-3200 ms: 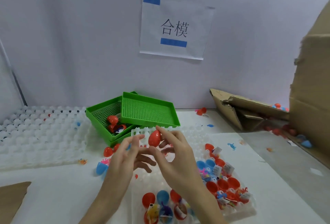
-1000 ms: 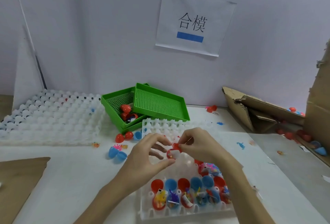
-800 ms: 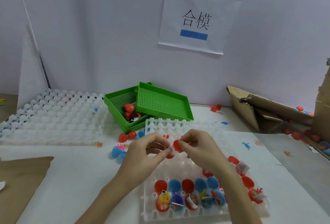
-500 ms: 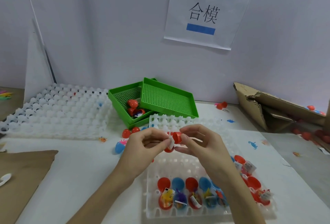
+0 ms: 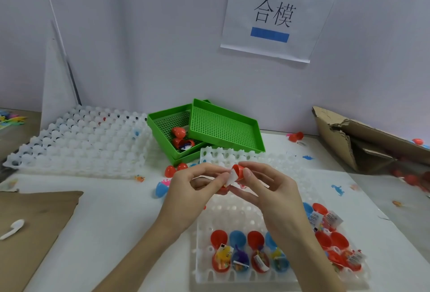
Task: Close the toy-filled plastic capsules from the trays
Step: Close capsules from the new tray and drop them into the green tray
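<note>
both hands were raised over the far half of the white capsule tray (image 5: 232, 275). the right hand (image 5: 263, 189) pinched a red capsule (image 5: 238, 172) between thumb and curled fingers, while the left hand (image 5: 197, 187) nipped a white paper slip (image 5: 230, 179) poking from its mouth. i judged the step to be tucking the insert in before snapping the halves shut. next the slip needed pushing fully inside, then the halves pressing together. more open, filled capsules (image 5: 239, 261) sat along the tray's near edge, and closed ones lay in the green basket (image 5: 167, 126) at the bench's back.
</note>
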